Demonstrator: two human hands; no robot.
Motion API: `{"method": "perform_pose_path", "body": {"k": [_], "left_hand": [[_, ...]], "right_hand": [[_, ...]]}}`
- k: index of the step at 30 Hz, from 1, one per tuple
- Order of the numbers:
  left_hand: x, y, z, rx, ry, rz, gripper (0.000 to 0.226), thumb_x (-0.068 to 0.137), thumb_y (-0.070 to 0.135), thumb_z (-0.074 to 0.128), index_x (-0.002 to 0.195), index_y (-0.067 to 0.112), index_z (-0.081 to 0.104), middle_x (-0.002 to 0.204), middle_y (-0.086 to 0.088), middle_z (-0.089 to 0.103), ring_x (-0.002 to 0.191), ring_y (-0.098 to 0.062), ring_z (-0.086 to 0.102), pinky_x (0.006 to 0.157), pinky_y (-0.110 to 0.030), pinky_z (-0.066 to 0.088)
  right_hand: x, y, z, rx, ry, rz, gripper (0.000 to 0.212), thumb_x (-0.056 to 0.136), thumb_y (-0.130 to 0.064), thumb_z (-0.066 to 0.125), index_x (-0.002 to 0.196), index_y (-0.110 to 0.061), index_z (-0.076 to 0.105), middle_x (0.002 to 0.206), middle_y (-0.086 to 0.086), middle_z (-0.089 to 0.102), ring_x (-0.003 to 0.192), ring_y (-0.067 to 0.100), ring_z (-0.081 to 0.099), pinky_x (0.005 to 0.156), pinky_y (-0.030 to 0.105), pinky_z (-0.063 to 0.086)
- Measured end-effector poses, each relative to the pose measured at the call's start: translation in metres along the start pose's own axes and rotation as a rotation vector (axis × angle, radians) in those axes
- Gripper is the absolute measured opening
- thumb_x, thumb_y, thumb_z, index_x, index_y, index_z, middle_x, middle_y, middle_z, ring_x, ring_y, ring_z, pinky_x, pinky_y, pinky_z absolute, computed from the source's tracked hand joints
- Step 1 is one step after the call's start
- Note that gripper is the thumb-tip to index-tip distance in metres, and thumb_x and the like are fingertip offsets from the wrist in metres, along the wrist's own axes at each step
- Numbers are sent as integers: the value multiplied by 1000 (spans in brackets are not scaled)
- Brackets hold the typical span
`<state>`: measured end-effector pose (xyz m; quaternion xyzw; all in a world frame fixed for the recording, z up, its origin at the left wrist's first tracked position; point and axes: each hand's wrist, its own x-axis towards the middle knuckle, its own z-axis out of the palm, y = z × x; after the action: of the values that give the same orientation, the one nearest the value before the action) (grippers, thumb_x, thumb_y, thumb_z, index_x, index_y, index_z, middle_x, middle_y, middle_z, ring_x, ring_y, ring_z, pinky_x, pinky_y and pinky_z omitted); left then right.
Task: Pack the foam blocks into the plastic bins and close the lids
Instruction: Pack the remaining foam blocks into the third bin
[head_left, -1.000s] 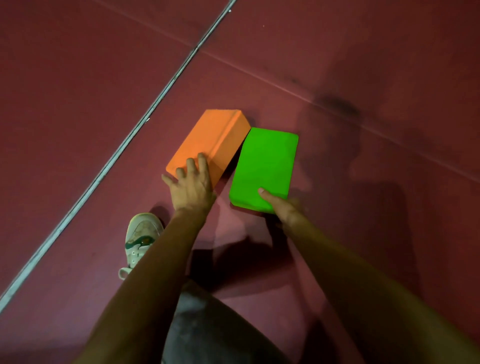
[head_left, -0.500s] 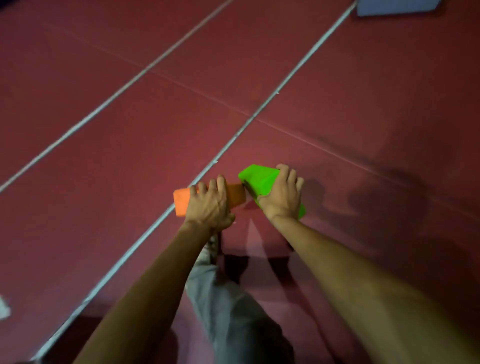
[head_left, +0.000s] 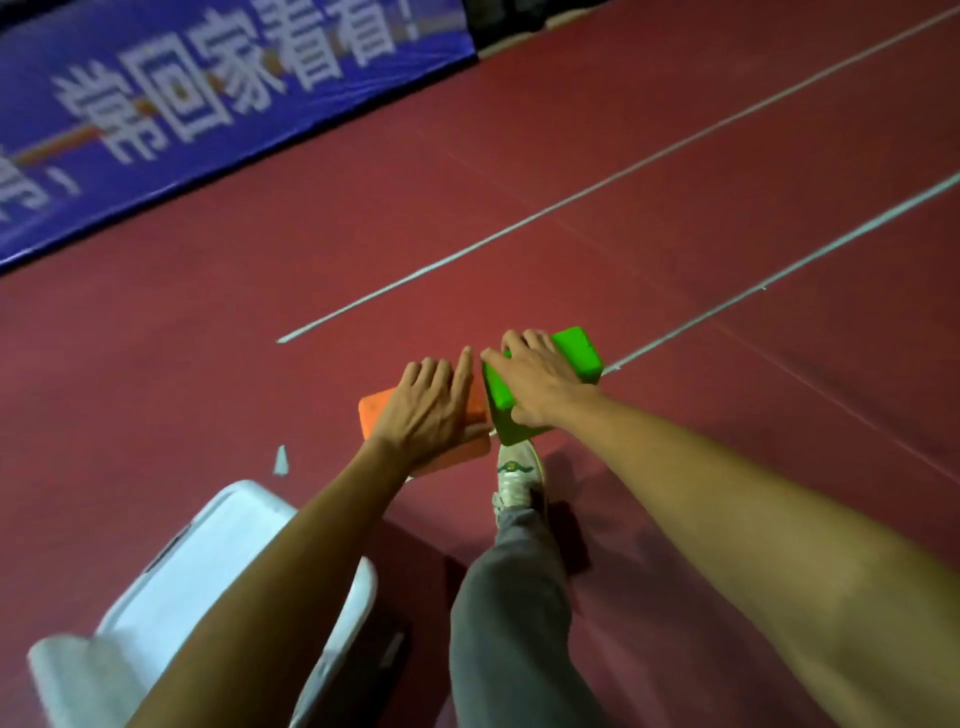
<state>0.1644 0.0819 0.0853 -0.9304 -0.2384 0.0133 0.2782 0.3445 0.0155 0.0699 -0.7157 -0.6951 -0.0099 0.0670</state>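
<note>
My left hand (head_left: 428, 410) grips an orange foam block (head_left: 371, 410) from above and holds it in the air over the red floor. My right hand (head_left: 540, 382) grips a green foam block (head_left: 579, 351), tilted, right beside the orange one. Both blocks are partly hidden under my fingers. A white plastic bin lid (head_left: 208, 566) lies at the lower left, partly under my left forearm. Whether the bin beneath it is open I cannot tell.
My leg in grey trousers and a white and green shoe (head_left: 514, 475) stand below the blocks. A blue banner with white characters (head_left: 208, 98) runs along the far left. White lines (head_left: 571, 202) cross the red floor. A small white scrap (head_left: 281, 461) lies near the bin.
Both blocks have been lifted off the floor in my hands. The view has swung round, and the white bin and the blue banner have come into sight.
</note>
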Motion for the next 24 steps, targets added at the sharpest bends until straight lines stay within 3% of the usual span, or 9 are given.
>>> {"method": "perform_pose_path", "body": {"k": [3, 8, 15, 19, 24], "left_hand": [[-54, -34, -18, 57, -35, -80, 115, 79, 83, 42, 149, -7, 31, 100, -17, 57, 87, -34, 52, 78, -46, 40], [-144, -88, -48, 106, -56, -248, 118, 70, 79, 59, 147, -7, 35, 101, -16, 60, 90, -34, 55, 79, -45, 40], [-307, -154, -63, 105, -139, -539, 108, 69, 81, 57, 134, -4, 50, 104, -16, 64, 91, -34, 58, 82, -44, 40], [-414, -180, -79, 107, -205, -687, 92, 69, 88, 48, 111, 7, 58, 91, -10, 65, 83, -31, 61, 77, -41, 38], [-554, -178, -103, 184, -293, -852, 83, 65, 80, 61, 106, 8, 59, 90, -9, 64, 83, -31, 60, 76, -41, 39]], "right_hand": [[7, -61, -26, -33, -37, -132, 81, 71, -26, 76, 143, -20, 39, 132, 10, 43, 120, 33, 44, 105, 44, 36], [20, -159, -63, 23, -81, -276, 82, 73, -19, 74, 146, -18, 35, 133, 9, 42, 123, 33, 43, 100, 45, 39], [39, -333, -93, -27, -53, -593, 73, 70, -14, 71, 138, -16, 43, 127, 7, 45, 118, 30, 46, 103, 44, 42], [30, -446, -99, -54, -12, -798, 73, 71, -18, 69, 139, -18, 43, 125, 7, 47, 115, 30, 47, 98, 43, 43], [-5, -587, -94, -53, -51, -1041, 72, 70, -19, 69, 138, -20, 44, 123, 6, 47, 113, 30, 49, 93, 42, 44]]}}
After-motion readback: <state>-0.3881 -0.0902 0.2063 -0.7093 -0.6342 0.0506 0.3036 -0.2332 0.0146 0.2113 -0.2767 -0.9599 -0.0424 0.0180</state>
